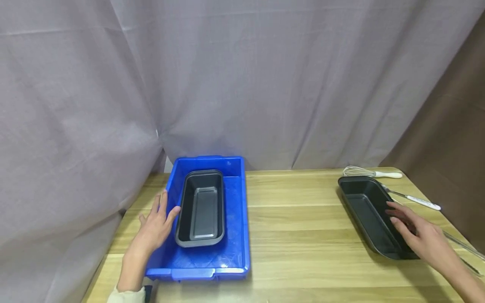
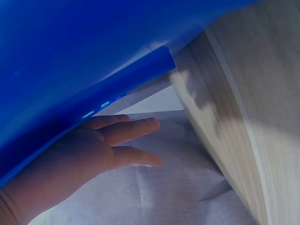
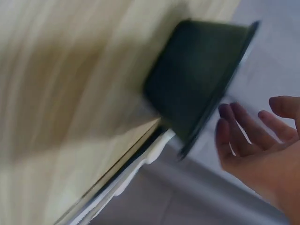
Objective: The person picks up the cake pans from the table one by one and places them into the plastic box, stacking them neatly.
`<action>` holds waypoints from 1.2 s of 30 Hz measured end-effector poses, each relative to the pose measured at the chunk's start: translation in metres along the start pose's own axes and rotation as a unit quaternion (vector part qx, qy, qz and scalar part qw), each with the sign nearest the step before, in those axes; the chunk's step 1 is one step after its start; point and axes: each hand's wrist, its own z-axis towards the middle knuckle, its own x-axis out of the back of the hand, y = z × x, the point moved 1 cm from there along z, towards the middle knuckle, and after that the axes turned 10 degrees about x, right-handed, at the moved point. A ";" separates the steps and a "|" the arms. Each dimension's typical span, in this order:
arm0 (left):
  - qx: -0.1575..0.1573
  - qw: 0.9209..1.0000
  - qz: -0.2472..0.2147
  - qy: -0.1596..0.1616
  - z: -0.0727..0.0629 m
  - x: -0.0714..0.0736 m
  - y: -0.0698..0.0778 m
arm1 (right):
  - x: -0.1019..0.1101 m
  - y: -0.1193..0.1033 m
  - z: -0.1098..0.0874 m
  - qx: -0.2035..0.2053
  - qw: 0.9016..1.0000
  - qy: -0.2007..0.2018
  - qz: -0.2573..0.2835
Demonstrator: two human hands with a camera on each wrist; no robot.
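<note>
A dark loaf pan point(image 1: 206, 210) sits inside the blue plastic bin point(image 1: 236, 252), toward its left side. My left hand point(image 1: 154, 230) is at the bin's left rim, fingers spread and fairly straight. In the left wrist view, that hand point(image 2: 89, 145) lies against the outside of the blue wall. On the right of the table stands a second dark loaf pan point(image 1: 363, 210). Over its right side hovers my right hand point(image 1: 422, 233), loosely bent and holding nothing. The right wrist view shows a gap between the fingers and this pan's rim.
Behind the right pan lies a whisk point(image 1: 388, 174) with a white handle. A white-handled utensil point(image 1: 422, 202) is to the pan's right, its head partly hidden. Thin metal utensils point(image 1: 464, 244) lie beyond my right wrist. Grey curtain point(image 1: 273, 84) hangs along the wooden table's point(image 1: 291, 235) back edge.
</note>
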 end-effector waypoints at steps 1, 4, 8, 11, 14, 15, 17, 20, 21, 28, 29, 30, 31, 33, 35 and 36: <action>0.000 1.000 0.000 0.000 0.000 0.000 0.000 | 0.001 0.006 -0.002 0.004 1.000 0.009 -0.010; -0.001 1.000 -0.002 0.004 -0.001 -0.001 0.000 | 0.004 0.025 -0.009 0.006 0.999 0.033 -0.014; -0.005 1.000 -0.006 0.005 -0.001 -0.002 0.002 | 0.004 0.046 -0.023 0.026 0.997 0.060 -0.030; -0.006 1.000 -0.006 0.002 -0.001 -0.003 0.002 | 0.004 0.057 -0.031 0.029 0.997 0.062 -0.029; -0.005 1.000 -0.008 0.004 -0.001 -0.004 0.002 | 0.007 0.062 -0.037 -0.005 1.000 0.024 -0.010; -0.005 1.000 -0.008 0.006 -0.001 -0.004 0.001 | 0.007 0.063 -0.038 -0.014 1.000 0.012 -0.003; -0.005 1.000 -0.009 0.008 -0.001 -0.004 0.001 | 0.008 0.065 -0.041 -0.031 0.999 -0.012 0.003; -0.004 1.000 -0.012 0.010 -0.001 -0.003 0.001 | 0.007 0.070 -0.044 -0.034 0.998 -0.029 0.033; -0.004 1.000 -0.014 0.010 -0.001 -0.002 0.001 | 0.007 0.072 -0.045 -0.031 0.998 -0.029 0.046; 0.001 1.000 -0.022 -0.001 0.000 -0.001 0.001 | 0.000 0.088 -0.063 -0.057 0.973 -0.080 0.209; 0.001 1.000 -0.022 -0.001 0.000 -0.001 0.001 | 0.000 0.089 -0.064 -0.074 0.959 -0.092 0.256; 0.001 1.000 -0.023 -0.002 0.000 -0.001 0.001 | -0.001 0.091 -0.065 -0.083 0.955 -0.099 0.266; 0.002 1.000 -0.023 -0.002 0.000 -0.001 0.001 | -0.001 0.092 -0.066 -0.093 0.949 -0.108 0.281; 0.001 1.000 -0.024 -0.001 -0.001 -0.001 0.001 | -0.003 0.094 -0.067 -0.108 0.921 -0.115 0.356; -0.002 1.000 -0.026 0.000 -0.001 -0.002 0.000 | -0.006 0.098 -0.069 -0.114 0.875 -0.122 0.455; -0.003 1.000 -0.028 0.000 -0.001 -0.002 0.000 | -0.007 0.100 -0.070 -0.114 0.854 -0.127 0.491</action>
